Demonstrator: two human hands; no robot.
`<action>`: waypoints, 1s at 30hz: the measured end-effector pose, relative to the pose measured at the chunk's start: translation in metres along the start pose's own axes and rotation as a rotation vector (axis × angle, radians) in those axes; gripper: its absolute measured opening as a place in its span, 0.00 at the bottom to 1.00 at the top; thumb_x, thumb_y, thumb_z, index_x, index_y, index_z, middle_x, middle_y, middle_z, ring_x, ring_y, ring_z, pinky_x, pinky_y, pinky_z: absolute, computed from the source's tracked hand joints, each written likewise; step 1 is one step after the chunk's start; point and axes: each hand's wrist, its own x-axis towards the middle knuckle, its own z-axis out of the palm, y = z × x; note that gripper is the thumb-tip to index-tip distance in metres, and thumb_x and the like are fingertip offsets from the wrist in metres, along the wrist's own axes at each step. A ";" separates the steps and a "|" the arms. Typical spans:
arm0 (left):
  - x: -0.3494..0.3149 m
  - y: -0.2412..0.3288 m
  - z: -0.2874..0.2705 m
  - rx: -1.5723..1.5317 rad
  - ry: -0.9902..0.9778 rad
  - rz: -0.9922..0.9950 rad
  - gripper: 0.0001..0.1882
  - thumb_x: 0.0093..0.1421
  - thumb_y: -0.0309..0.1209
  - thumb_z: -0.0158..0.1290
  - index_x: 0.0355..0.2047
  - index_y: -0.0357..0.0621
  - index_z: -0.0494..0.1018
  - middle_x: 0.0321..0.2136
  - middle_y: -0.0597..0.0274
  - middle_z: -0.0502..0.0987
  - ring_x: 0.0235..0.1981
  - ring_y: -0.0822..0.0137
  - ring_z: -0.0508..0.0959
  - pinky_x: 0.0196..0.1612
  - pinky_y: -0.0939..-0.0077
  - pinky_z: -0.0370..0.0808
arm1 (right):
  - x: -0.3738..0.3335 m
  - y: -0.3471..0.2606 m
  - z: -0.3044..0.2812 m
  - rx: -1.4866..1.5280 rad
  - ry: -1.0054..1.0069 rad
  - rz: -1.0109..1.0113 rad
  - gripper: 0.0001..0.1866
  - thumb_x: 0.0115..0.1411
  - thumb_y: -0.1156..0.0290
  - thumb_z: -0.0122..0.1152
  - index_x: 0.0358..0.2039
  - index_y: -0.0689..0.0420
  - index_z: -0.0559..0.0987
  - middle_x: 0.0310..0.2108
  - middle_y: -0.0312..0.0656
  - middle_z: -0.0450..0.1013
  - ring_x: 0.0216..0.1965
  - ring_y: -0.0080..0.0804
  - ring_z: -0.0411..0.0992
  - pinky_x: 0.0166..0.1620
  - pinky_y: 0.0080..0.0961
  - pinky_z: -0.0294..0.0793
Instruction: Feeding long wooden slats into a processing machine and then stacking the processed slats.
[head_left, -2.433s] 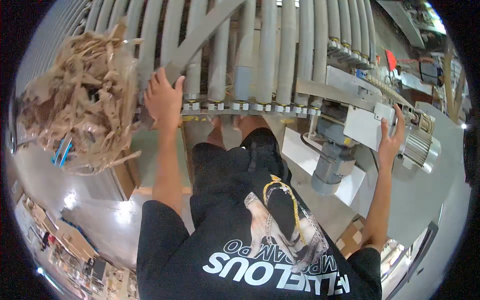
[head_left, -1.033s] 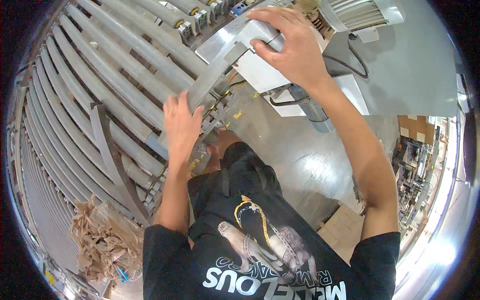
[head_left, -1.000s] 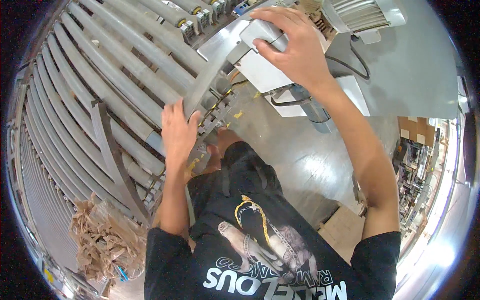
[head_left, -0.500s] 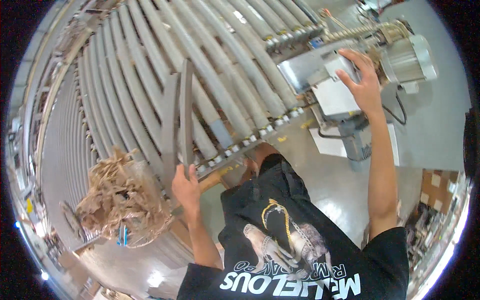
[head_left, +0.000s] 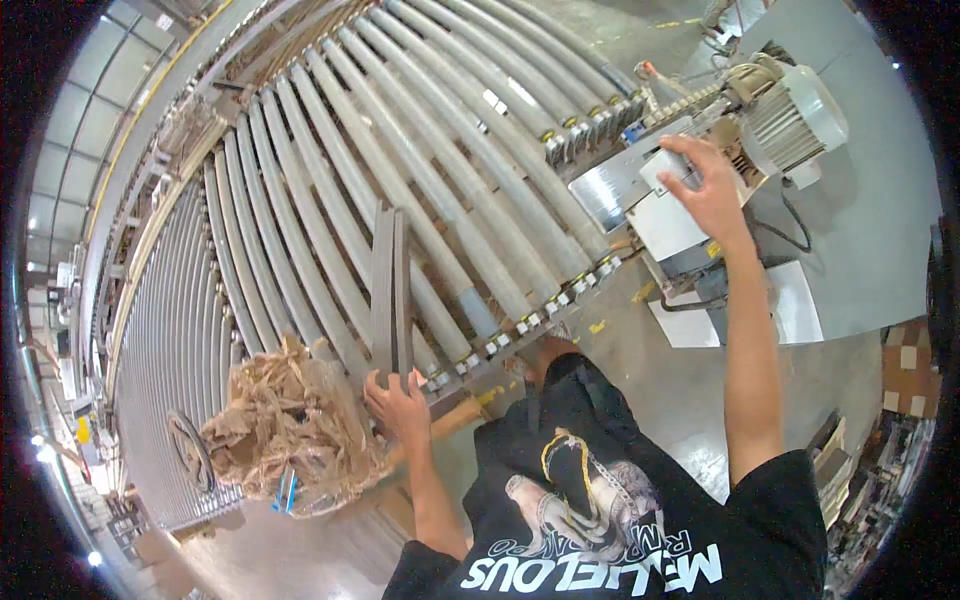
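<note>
Two long, flat grey-brown strips point(head_left: 392, 290) lie side by side across the metal rollers point(head_left: 480, 215). My left hand point(head_left: 402, 405) is closed at their near ends, with thumb and fingers to either side. Off to the right, my right hand point(head_left: 712, 190) rests on a small light-grey control box point(head_left: 652, 175). Its fingers bend over the top edge and the thumb lies against the front face. What is under the palm is hidden.
A crumpled heap of brown paper in clear plastic point(head_left: 295, 425) sits left of my left hand. An electric motor point(head_left: 795, 120) is beyond my right hand, with a black cable point(head_left: 795, 225) hanging below. A cardboard box point(head_left: 908, 365) stands far right.
The view has shifted, so the rollers appear lower and further right. The two strips, apart before, are now together at my left hand. My right hand has closed more around the control box.
</note>
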 end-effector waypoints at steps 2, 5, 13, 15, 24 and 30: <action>0.000 0.003 0.003 0.015 0.005 -0.041 0.16 0.66 0.39 0.66 0.40 0.36 0.79 0.62 0.47 0.67 0.65 0.40 0.65 0.67 0.42 0.65 | 0.000 -0.002 0.003 -0.005 0.017 -0.013 0.23 0.60 0.65 0.75 0.55 0.52 0.84 0.57 0.44 0.81 0.62 0.46 0.74 0.67 0.40 0.70; 0.008 0.014 0.003 -0.043 0.013 -0.093 0.16 0.64 0.37 0.67 0.39 0.36 0.78 0.62 0.46 0.67 0.65 0.39 0.66 0.67 0.41 0.65 | 0.002 -0.001 -0.003 -0.013 0.030 -0.023 0.23 0.59 0.64 0.75 0.55 0.53 0.84 0.56 0.44 0.81 0.61 0.47 0.74 0.67 0.42 0.70; 0.028 0.007 0.006 -0.032 0.042 -0.194 0.49 0.57 0.38 0.70 0.74 0.37 0.59 0.74 0.40 0.60 0.73 0.38 0.62 0.76 0.44 0.58 | -0.004 0.012 0.007 -0.025 -0.006 0.012 0.25 0.61 0.56 0.74 0.56 0.51 0.84 0.58 0.44 0.79 0.64 0.48 0.71 0.70 0.45 0.67; 0.034 -0.014 0.028 -0.059 -0.161 -0.375 0.49 0.59 0.41 0.71 0.73 0.37 0.60 0.68 0.40 0.70 0.68 0.41 0.70 0.71 0.49 0.66 | -0.001 -0.001 0.006 0.002 -0.037 0.033 0.24 0.62 0.56 0.73 0.57 0.51 0.83 0.59 0.45 0.79 0.65 0.47 0.70 0.70 0.46 0.68; 0.037 0.002 0.028 0.034 -0.180 -0.410 0.47 0.62 0.47 0.69 0.72 0.35 0.62 0.66 0.41 0.72 0.66 0.42 0.72 0.67 0.49 0.70 | -0.001 -0.012 -0.008 -0.029 -0.048 0.025 0.23 0.63 0.56 0.72 0.56 0.51 0.83 0.59 0.44 0.79 0.64 0.47 0.71 0.69 0.44 0.69; 0.033 -0.013 0.049 0.027 -0.138 -0.337 0.47 0.61 0.49 0.69 0.72 0.35 0.62 0.67 0.41 0.70 0.68 0.42 0.70 0.70 0.49 0.67 | -0.001 0.000 -0.001 -0.020 -0.059 0.076 0.24 0.61 0.57 0.74 0.56 0.51 0.84 0.59 0.44 0.80 0.66 0.48 0.70 0.70 0.44 0.68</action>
